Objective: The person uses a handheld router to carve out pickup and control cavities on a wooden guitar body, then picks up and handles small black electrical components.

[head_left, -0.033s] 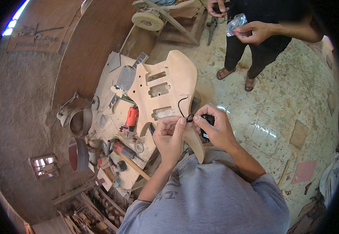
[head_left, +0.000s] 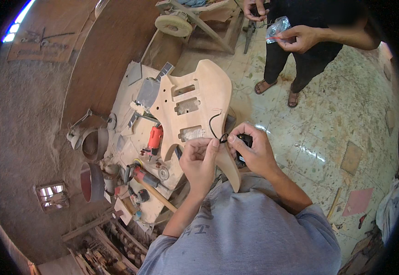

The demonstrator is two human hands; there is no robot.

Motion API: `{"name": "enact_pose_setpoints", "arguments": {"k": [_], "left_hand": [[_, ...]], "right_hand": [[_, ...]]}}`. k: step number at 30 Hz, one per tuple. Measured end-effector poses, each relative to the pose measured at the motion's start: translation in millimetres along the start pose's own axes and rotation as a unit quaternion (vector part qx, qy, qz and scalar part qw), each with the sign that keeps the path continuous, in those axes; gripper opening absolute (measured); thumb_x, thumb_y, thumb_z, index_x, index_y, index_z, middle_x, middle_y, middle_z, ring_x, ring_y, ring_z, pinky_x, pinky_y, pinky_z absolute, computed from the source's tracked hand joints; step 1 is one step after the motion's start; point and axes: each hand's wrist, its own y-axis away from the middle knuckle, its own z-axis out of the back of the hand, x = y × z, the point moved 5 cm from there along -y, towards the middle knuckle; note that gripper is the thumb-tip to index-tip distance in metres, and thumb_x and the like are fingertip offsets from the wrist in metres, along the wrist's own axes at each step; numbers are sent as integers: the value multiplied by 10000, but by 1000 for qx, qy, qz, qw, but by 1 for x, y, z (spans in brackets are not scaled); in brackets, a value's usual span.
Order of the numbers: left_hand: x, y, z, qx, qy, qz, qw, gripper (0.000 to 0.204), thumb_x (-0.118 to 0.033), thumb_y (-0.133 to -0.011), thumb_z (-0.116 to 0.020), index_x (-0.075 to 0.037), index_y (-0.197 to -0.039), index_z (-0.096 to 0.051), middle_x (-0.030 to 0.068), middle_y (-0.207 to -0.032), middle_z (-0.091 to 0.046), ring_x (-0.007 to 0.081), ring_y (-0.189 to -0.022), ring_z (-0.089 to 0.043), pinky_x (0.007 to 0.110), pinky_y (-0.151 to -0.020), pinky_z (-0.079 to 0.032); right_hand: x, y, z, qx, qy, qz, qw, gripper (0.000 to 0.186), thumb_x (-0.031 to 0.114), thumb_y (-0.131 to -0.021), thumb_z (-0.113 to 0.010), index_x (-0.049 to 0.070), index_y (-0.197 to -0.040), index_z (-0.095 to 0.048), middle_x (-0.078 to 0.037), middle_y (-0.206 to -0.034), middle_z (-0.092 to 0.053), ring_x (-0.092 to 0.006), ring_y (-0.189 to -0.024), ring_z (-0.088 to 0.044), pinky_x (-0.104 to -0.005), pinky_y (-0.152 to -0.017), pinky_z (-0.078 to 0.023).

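Note:
A thin black cable (head_left: 212,123) is pinched between both hands, looped small where they meet, its free end with fine reddish wires lying over the guitar body. My left hand (head_left: 199,158) is closed, thumb against fingers, at one side of the loop. My right hand (head_left: 254,149) is closed on the other side. Behind the right fingers a black boxy part (head_left: 244,143) shows, partly hidden; whether the cable joins it I cannot tell. Under my hands lies an unfinished pale wooden electric guitar body (head_left: 217,87) with several cut-out cavities, one pointed horn towards my shirt.
Left of the guitar body, a workbench (head_left: 167,160) carries a red power tool (head_left: 154,137), an angle grinder (head_left: 145,176) and sanding belts (head_left: 94,144). A co-worker stands at the far right, holding a clear plastic bag (head_left: 278,30). A wheeled machine (head_left: 174,25) stands behind.

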Motion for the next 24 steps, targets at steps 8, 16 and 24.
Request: {"name": "enact_pose_setpoints", "arguments": {"k": [8,16,24], "left_hand": [[-9,-8,3,20,-102,-45,994,184,-65,-982,-789,30,-1140,-768,84,-991,-799,111,-897,-747,253,-781,-596],[8,-3,-5,185,193,177,947,177,-85,-1023,-751,25,-1163,-755,53,-950,-777,77,-847,-707,228,-731,-551],[11,15,-7,100,73,133,983,145,-111,-1030,-749,27,-1070,-733,54,-884,-768,97,-754,-718,244,-661,-570]], "right_hand": [[29,15,-9,-78,207,174,959,148,131,-1006,-709,20,-1061,-629,-168,-972,-727,-371,-906,-729,-437,-791,-557],[31,24,-2,-67,111,125,984,154,50,-942,-752,19,-1060,-658,-135,-950,-720,-300,-878,-736,-372,-777,-571],[29,38,-5,-103,236,283,924,154,-20,-888,-771,20,-1009,-684,-130,-932,-727,-294,-821,-725,-379,-735,-574]]}}
